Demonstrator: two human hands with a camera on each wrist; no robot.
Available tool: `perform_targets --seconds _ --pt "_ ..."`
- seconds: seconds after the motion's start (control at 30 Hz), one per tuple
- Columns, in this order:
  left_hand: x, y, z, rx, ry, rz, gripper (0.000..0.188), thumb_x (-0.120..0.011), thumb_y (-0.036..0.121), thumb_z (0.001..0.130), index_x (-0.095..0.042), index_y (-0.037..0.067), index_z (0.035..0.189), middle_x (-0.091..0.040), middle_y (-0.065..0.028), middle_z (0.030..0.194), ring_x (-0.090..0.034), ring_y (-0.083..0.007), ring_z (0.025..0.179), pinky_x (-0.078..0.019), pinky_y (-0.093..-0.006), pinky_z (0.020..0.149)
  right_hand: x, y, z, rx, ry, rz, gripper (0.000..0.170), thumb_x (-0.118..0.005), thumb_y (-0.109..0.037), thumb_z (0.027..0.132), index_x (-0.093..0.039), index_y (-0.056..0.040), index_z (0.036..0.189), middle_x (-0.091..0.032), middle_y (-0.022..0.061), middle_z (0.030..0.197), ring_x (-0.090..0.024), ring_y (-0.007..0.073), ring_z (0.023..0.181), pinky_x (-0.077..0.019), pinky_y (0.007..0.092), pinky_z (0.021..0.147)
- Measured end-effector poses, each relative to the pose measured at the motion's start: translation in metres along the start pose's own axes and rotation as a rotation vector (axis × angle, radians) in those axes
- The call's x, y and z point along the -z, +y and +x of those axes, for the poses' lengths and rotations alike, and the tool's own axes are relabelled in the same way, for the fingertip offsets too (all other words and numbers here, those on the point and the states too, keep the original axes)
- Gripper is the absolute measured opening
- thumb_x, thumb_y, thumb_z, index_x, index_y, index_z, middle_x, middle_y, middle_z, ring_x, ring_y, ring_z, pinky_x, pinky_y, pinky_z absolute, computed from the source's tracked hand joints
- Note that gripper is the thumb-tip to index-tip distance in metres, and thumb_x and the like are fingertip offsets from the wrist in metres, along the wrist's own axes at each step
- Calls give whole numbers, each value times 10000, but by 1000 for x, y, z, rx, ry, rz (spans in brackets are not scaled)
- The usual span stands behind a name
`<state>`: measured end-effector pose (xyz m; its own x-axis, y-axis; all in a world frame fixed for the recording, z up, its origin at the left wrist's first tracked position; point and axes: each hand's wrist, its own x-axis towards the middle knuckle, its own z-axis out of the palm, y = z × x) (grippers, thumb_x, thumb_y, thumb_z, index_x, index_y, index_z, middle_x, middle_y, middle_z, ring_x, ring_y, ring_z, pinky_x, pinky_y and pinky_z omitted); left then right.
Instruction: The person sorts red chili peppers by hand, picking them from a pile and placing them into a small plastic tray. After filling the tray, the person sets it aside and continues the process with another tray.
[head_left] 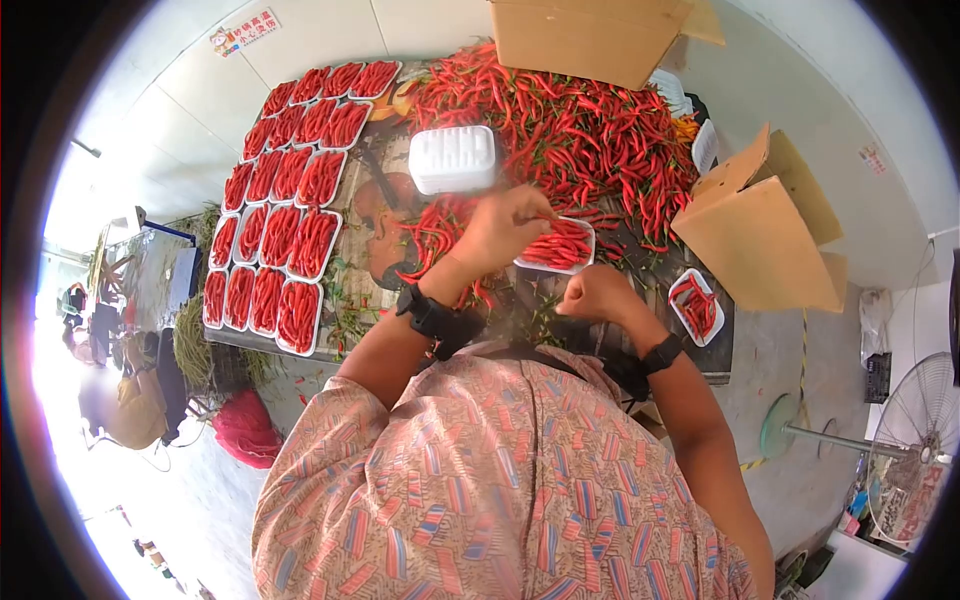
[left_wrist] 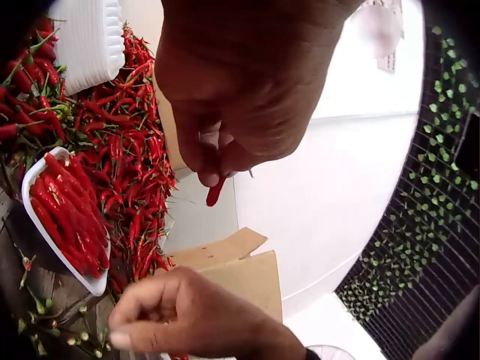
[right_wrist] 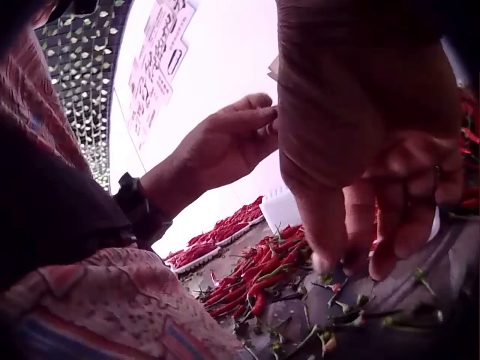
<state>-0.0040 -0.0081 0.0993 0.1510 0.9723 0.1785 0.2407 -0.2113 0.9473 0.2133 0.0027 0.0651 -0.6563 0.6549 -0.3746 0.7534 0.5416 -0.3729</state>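
My left hand (head_left: 505, 228) is raised over the table just left of a white tray (head_left: 592, 246) filled with red chili peppers. Its thumb and fingers pinch one red chili pepper (left_wrist: 214, 192), whose tip points down in the left wrist view. My right hand (head_left: 605, 295) hovers at the near right side of that tray, its fingers loosely curled. No thing shows in its grasp; in the right wrist view its fingertips (right_wrist: 382, 266) hang above loose green stems (right_wrist: 345, 306). A small heap of chilies (head_left: 435, 235) lies left of the tray, partly behind my left forearm.
Rows of filled chili trays (head_left: 312, 243) cover the table's left side. A stack of white trays (head_left: 452, 160) stands at the middle back, beside a large chili pile (head_left: 600, 140). Another partly filled tray (head_left: 697, 308) lies right. Cardboard boxes (head_left: 755, 245) and a fan (head_left: 915, 450) stand farther right.
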Motion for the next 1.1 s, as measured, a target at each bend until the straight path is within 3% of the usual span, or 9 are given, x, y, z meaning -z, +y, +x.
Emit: perform_targets --seconds 0.1,0.17,0.27,0.5,0.57,0.7,0.77,0.87,1.1 --pt "-1 -8 0 25 -18 -232 99 -617 -55 805 -627 -15 895 -633 -57 883 -620 -118 874 -508 -269 756 0 9 -1 58 205 495 303 -684 -314 758 -701 -16 811 -680 154 767 -658 235 715 -501 360 679" --pt "-2 -11 -1 28 -23 -250 96 -612 -67 808 -627 -18 889 -633 -55 889 -614 -113 882 -504 -257 761 5 6 3 -29 416 901 178 -663 -153 843 -692 -1 932 -678 40 766 -588 95 657 -454 264 595" --pt "-9 -22 3 11 -63 -249 107 -615 -67 805 -631 -20 900 -632 -54 903 -606 -105 879 -495 -247 759 7 5 9 -4 424 1037 174 -636 -97 874 -666 34 984 -676 38 814 -577 85 691 -442 235 618" --pt "-9 -20 9 1 -50 -71 125 -651 -3 808 -643 -11 932 -651 -41 873 -606 -99 814 -495 -255 725 15 6 6 -6 471 1010 193 -656 -98 855 -669 35 994 -678 48 821 -586 81 708 -458 239 636" --pt "-10 -23 8 62 -36 -80 127 -658 9 808 -643 -9 932 -654 -39 856 -607 -97 800 -495 -256 714 16 10 3 -34 524 711 206 -677 -107 831 -677 26 988 -687 51 841 -606 86 733 -477 247 661" --pt "-15 -29 4 57 -101 -53 89 -657 6 809 -637 -12 894 -657 -38 832 -606 -98 763 -494 -262 675 8 12 3 9 543 673 214 -694 -116 811 -683 18 977 -694 56 854 -617 93 744 -489 258 680" --pt "-18 -37 4 88 -117 -60 74 -656 4 810 -634 -11 880 -658 -37 828 -607 -100 751 -495 -267 664 3 13 4 -22 555 674 225 -676 -152 791 -693 3 953 -710 134 882 -687 190 794 -518 295 731" --pt "-25 -56 3 60 -164 -121 61 -664 15 806 -633 -2 856 -660 -43 815 -606 -99 730 -497 -271 656 -4 16 4 -47 533 631 210 -681 -168 772 -698 -25 925 -701 128 874 -678 226 771 -517 320 720" --pt "-20 -67 -1 -150 -73 366 84 -683 112 765 -651 52 814 -654 -91 816 -635 -232 760 -505 -334 701 -24 24 5 -37 599 337 142 -683 -167 719 -686 -73 826 -649 112 852 -626 302 787 -494 388 710"
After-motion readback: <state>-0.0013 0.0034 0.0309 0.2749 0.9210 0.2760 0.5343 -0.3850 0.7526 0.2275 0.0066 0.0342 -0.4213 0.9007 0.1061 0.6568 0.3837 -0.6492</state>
